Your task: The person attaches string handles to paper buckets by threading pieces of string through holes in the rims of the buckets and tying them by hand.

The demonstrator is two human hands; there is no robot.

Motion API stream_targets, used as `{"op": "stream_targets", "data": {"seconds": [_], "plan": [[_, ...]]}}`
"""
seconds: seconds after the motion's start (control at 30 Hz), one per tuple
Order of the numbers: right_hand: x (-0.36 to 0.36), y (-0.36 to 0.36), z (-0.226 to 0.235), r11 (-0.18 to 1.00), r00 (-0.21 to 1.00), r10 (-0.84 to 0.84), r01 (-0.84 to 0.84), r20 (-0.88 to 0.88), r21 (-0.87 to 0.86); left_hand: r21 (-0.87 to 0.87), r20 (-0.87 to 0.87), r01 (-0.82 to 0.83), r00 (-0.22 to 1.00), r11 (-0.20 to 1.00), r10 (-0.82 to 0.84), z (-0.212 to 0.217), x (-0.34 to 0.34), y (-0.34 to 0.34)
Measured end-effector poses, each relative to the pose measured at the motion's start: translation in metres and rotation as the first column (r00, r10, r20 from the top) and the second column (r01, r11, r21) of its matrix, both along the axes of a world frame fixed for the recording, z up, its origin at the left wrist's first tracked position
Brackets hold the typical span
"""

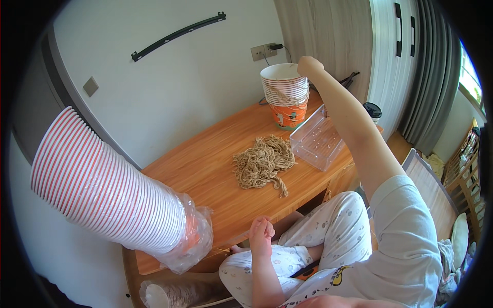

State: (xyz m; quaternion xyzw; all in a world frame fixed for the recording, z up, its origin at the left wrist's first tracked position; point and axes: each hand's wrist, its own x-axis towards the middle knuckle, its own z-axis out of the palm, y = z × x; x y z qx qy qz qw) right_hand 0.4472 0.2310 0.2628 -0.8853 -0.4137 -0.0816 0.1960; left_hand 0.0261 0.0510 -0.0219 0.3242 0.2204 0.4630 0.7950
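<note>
My right hand [309, 65] reaches far across the wooden table [205, 164]. It is closed in a fist at the rim of the top paper bucket of a nested stack [285, 95], white with red rims and an orange base. A strand of twine hangs across that stack. My left hand [262, 231] hovers by the table's near edge above my lap with its fingers pinched together; nothing clear shows in it. A loose heap of beige twine [263, 160] lies mid-table between the two hands.
A long stack of red-striped paper cups in a plastic sleeve [113, 192] juts over the table's near left corner. A clear plastic box [316, 139] sits by the twine. Another sleeve of cups [169, 293] lies on the floor. A dark-lidded cup [372, 110] stands at the right.
</note>
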Motion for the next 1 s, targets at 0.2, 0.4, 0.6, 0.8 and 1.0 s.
{"op": "stream_targets", "data": {"seconds": [0.2, 0.4, 0.6, 0.8, 1.0], "plan": [[0.034, 0.002, -0.024, 0.987, 0.980, 0.151, -0.156, 0.128, 0.029, -0.030, -0.128, 0.144, 0.981, 0.989, -0.147, 0.011, -0.009, 0.004], [0.041, -0.008, -0.074, 0.880, 0.966, 0.234, -0.161, -0.113, 0.447, 0.476, -0.659, 0.158, 0.715, 0.865, 0.232, 0.108, -0.057, -0.009], [-0.006, -0.067, -0.107, 0.753, 0.897, 0.397, -0.439, 0.194, 0.490, 0.864, -0.340, -0.173, 0.492, 0.473, 0.801, 0.213, -0.187, -0.004], [-0.133, -0.160, -0.134, 0.462, 0.774, 0.520, -0.610, 0.360, 0.644, 0.993, 0.033, 0.107, 0.111, -0.045, 0.993, 0.368, -0.270, -0.007], [-0.199, -0.185, -0.192, 0.606, 0.742, 0.669, -0.505, -0.049, 0.615, 0.794, 0.397, 0.539, -0.110, -0.280, 0.911, 0.454, -0.235, 0.020]]}}
